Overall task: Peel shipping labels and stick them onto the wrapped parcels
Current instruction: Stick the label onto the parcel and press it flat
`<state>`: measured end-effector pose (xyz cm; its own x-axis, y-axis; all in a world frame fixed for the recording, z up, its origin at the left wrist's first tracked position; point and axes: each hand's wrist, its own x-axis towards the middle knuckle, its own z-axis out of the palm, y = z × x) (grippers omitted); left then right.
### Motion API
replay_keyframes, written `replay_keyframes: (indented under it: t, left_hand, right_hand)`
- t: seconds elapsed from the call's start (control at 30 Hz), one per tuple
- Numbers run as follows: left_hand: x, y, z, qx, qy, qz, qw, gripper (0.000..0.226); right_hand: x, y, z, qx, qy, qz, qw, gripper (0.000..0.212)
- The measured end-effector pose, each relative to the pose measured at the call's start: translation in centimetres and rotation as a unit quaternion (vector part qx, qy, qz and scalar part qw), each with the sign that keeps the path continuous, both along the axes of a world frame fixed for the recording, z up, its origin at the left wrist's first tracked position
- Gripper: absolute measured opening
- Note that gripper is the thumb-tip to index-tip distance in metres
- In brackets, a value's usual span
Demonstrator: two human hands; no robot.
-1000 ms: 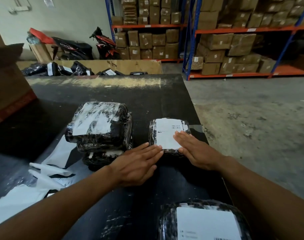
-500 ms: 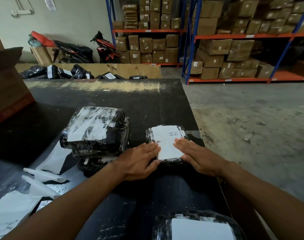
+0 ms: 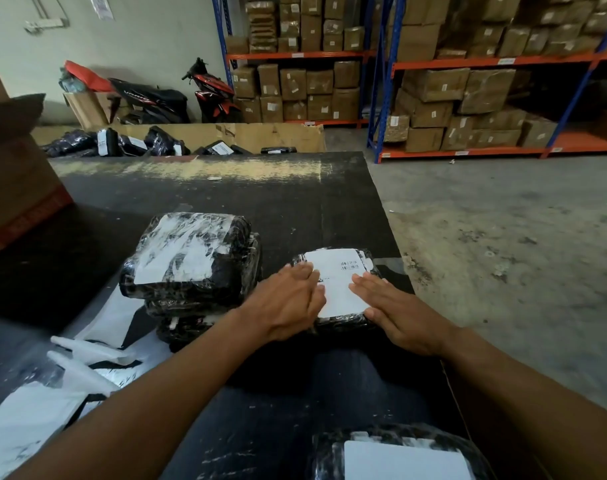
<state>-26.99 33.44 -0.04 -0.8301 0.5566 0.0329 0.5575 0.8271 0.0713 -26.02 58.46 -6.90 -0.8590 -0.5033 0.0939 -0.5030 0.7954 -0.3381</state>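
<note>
Barcodes showed on the label (image 3: 336, 285), text unreadable. It sat white atop the black film-wrapped parcel (image 3: 343, 323) at the bench (image 3: 226, 195) right edge. Flat, fingers straight, left hand (image 3: 288, 306) and right hand (image 3: 399, 313) pressed it, gripping nothing.

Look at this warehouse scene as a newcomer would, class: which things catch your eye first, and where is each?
The eye goes first to the centre, where the left hand and right hand lie flat on a white shipping label atop a small wrapped parcel on the dark table. Just left of them stands a stack of parcels, the top one labelled. Behind, on the right, blue and orange shelves hold cardboard boxes.
</note>
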Motion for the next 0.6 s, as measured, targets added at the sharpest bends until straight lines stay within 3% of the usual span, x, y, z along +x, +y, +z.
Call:
replay_keyframes:
  t: [0.17,0.27,0.4,0.5,0.6]
  left_hand:
    - [-4.2,4.1,0.0,0.052,-0.076,-0.026,0.995,0.056]
    - [-6.2,3.1,-1.0,-0.015,-0.131,0.014,0.991,0.057]
    - [-6.2,2.2,-0.4,-0.037,-0.111,0.083,0.990,0.050]
    - [-5.9,2.1,0.7,-0.090,-0.043,0.111,0.989,0.040]
    - [-6.2,2.7,0.6,-0.019,-0.059,0.063,0.996,0.048]
  right_hand:
    - [0.0,-0.1,0.1,0.009,-0.004,-0.003,1.000,0.057]
    - [0.1,-0.1,0.1,-0.001,0.002,-0.006,1.000,0.056]
    - [0.0,-0.3,0.0,-0.014,0.012,-0.008,1.000,0.055]
    - [0.1,-0.3,-0.4,-0.017,0.017,-0.011,1.000,0.053]
    - [0.1,-0.3,-0.5,-0.025,0.022,-0.017,0.999,0.053]
